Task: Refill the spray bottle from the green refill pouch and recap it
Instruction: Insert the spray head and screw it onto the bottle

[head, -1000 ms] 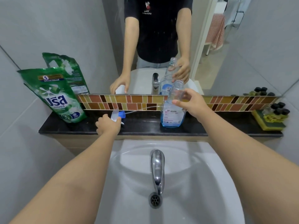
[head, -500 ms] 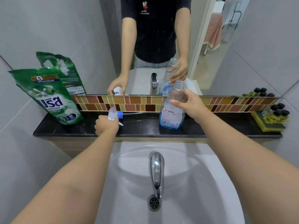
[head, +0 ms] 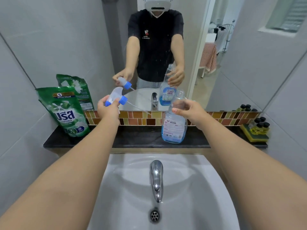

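**Above the shelf, sprayer head held beside the open bottle**

On the dark shelf (head: 79, 141) behind the sink (head: 199, 196) stands the spray bottle (head: 174, 128), uncapped, with only a shallow layer of blue liquid at its base; the right hand (head: 187, 108) curls around its neck, thumb in front, steadying it; the left hand (head: 108, 110) grips the sprayer head (head: 116, 97) up in the air, well left of the bottle mouth, its thin dip tube (head: 137, 107) slanting down towards the bottle; the green refill pouch (head: 64, 112) leans untouched against the wall at the shelf's left end. By the low level, filling looks not yet done, so screwing the head on now would skip the pour; the tube may drip onto the shelf while it hangs; the bottle sits near the shelf's front edge above the tap (head: 156, 178), and a loose hold during pouring could tip it into the basin.
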